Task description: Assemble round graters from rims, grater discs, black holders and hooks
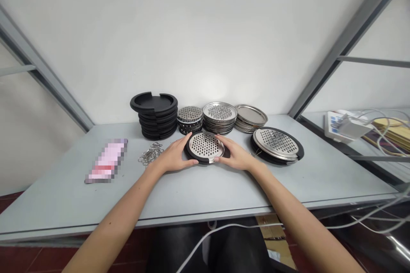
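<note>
A round metal grater plate (206, 145) sits in a black plastic rim at the middle of the table. My left hand (174, 154) curls round its left edge, thumb at the front and fingers at the back. On the opposite edge my right hand (236, 154) grips it the same way. To the right rests another grater plate (277, 143) on a black holder. Just left of my left hand lies a loose pile of thin metal wire clips (151, 154).
Along the wall stand stacked black round holders (156, 119), small perforated discs (190, 114), larger grater plates (219, 113) and plain metal discs (252, 116). A blurred-out pink phone-shaped object (107, 161) lies left. A power strip (339, 126) with cables is beyond the right frame.
</note>
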{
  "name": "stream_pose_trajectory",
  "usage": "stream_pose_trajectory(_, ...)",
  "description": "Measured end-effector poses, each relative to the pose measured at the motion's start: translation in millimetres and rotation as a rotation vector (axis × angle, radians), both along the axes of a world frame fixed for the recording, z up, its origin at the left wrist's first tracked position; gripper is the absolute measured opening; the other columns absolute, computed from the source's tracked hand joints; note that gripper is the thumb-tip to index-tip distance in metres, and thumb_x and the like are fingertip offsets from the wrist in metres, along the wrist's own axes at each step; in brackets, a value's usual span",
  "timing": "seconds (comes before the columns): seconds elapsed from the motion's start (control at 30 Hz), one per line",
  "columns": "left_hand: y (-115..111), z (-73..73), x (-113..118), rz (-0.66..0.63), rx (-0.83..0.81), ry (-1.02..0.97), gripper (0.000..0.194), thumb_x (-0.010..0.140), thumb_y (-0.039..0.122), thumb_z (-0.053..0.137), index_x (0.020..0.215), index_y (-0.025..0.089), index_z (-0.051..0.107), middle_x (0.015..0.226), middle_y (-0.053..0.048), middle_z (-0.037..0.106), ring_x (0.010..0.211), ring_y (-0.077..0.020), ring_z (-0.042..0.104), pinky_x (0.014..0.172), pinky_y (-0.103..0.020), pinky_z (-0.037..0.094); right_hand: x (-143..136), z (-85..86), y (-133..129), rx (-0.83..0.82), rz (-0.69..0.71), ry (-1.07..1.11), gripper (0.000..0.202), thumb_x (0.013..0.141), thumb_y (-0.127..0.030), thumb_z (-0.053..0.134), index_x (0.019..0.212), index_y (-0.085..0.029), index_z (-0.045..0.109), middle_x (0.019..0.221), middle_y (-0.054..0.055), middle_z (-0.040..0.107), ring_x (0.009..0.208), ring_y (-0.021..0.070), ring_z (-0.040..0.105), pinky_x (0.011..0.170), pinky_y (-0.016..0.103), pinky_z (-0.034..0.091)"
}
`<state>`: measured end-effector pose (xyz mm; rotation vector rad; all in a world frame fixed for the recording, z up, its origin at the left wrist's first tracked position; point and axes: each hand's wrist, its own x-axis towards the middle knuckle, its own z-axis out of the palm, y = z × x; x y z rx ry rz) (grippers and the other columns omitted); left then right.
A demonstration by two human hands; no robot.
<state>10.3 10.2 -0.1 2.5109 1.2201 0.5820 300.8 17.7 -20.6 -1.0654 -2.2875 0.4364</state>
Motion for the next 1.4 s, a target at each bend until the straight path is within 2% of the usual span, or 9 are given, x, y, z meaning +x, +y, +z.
stream_pose_trajectory(0.27, 1, 0.4, -3, 0.067, -0.054, -0.035, 0.107, 0.069, 0.064, 0.070, 0.152, 0.020, 0.020, 0.153, -0.013, 0.034, 0.137, -0.0327, 0.036, 0.112, -0.047, 0.032, 1, 1.3, -1, -0.008, 0.059, 0.016, 0.080, 0.077, -0.051, 0.070, 0.143, -0.016, 0.041, 0.146, 0.019, 0.041, 0.136, 0.0339, 0.038, 0.111, 0.054, 0.033)
stream_pose_trajectory(0.4, 2, 0.4, -2, 0.071, -0.047, -0.052, 0.106, 0.066, 0.066, 0.072, 0.150, 0.020, 0.025, 0.151, -0.011, 0.036, 0.136, -0.0325, 0.038, 0.112, -0.045, 0.032, -2, 2.4, -2, -0.021, 0.039, 0.040, 0.078, 0.074, -0.052, 0.072, 0.139, -0.015, 0.048, 0.143, 0.020, 0.045, 0.135, 0.0349, 0.040, 0.110, 0.054, 0.034)
stream_pose_trajectory(0.53, 2, 1.6, -2, 0.075, -0.047, -0.052, 0.108, 0.063, 0.066, 0.074, 0.150, 0.021, 0.027, 0.147, -0.012, 0.042, 0.133, -0.0324, 0.042, 0.111, -0.045, 0.034, -5, 1.3, -4, -0.030, 0.000, 0.037, 0.081, 0.072, -0.056, 0.073, 0.138, -0.016, 0.049, 0.142, 0.019, 0.047, 0.136, 0.0339, 0.039, 0.111, 0.052, 0.034)
stream_pose_trajectory(0.7, 1, 3.2, -1, 0.072, -0.027, -0.032, 0.103, 0.064, 0.066, 0.073, 0.147, 0.019, 0.033, 0.142, -0.014, 0.048, 0.129, -0.0332, 0.045, 0.108, -0.046, 0.037, -7, -0.4, -3, -0.027, -0.041, 0.038, 0.083, 0.069, -0.059, 0.074, 0.136, -0.017, 0.050, 0.140, 0.018, 0.050, 0.132, 0.0347, 0.044, 0.109, 0.052, 0.037)
stream_pose_trajectory(0.8, 2, 3.4, -2, 0.032, 0.010, -0.008, 0.098, 0.069, 0.064, 0.069, 0.147, 0.018, 0.033, 0.146, -0.014, 0.043, 0.133, -0.0326, 0.041, 0.111, -0.046, 0.033, -6, 0.0, 0, -0.012, -0.007, 0.040, 0.086, 0.069, -0.058, 0.073, 0.140, -0.017, 0.045, 0.141, 0.017, 0.048, 0.132, 0.0344, 0.044, 0.109, 0.053, 0.036)
stream_pose_trajectory(0.97, 2, 0.9, -5, 0.020, 0.014, 0.046, 0.097, 0.071, 0.066, 0.066, 0.147, 0.016, 0.032, 0.151, -0.016, 0.034, 0.139, -0.0329, 0.031, 0.114, -0.047, 0.028, 3, 2.1, 1, -0.024, 0.003, 0.027, 0.092, 0.069, -0.059, 0.073, 0.144, -0.016, 0.039, 0.148, 0.019, 0.038, 0.137, 0.0354, 0.037, 0.112, 0.055, 0.031)
stream_pose_trajectory(1.1, 3, -2.0, -5, 0.017, 0.015, 0.046, 0.094, 0.074, 0.064, 0.065, 0.147, 0.017, 0.031, 0.151, -0.016, 0.034, 0.140, -0.0329, 0.030, 0.114, -0.048, 0.027, 4, 3.5, 1, -0.025, 0.028, 0.030, 0.087, 0.071, -0.057, 0.072, 0.143, -0.018, 0.041, 0.146, 0.017, 0.042, 0.136, 0.0354, 0.038, 0.112, 0.056, 0.031)
stream_pose_trajectory(1.27, -1, 5.2, -2, 0.010, 0.010, -0.032, 0.085, 0.074, 0.059, 0.068, 0.144, 0.022, 0.037, 0.141, -0.012, 0.045, 0.129, -0.0311, 0.044, 0.109, -0.045, 0.036, 0, 5.3, -2, -0.030, 0.045, 0.045, 0.084, 0.072, -0.055, 0.073, 0.141, -0.016, 0.044, 0.142, 0.017, 0.048, 0.132, 0.0336, 0.044, 0.111, 0.052, 0.035)
stream_pose_trajectory(1.4, -6, 15.0, -4, 0.010, -0.017, -0.014, 0.091, 0.066, 0.062, 0.074, 0.142, 0.025, 0.040, 0.126, -0.010, 0.051, 0.117, -0.0301, 0.052, 0.101, -0.043, 0.043, -4, 5.4, -5, -0.043, 0.042, 0.043, 0.085, 0.068, -0.056, 0.075, 0.138, -0.016, 0.048, 0.141, 0.016, 0.049, 0.130, 0.0326, 0.047, 0.110, 0.050, 0.037)
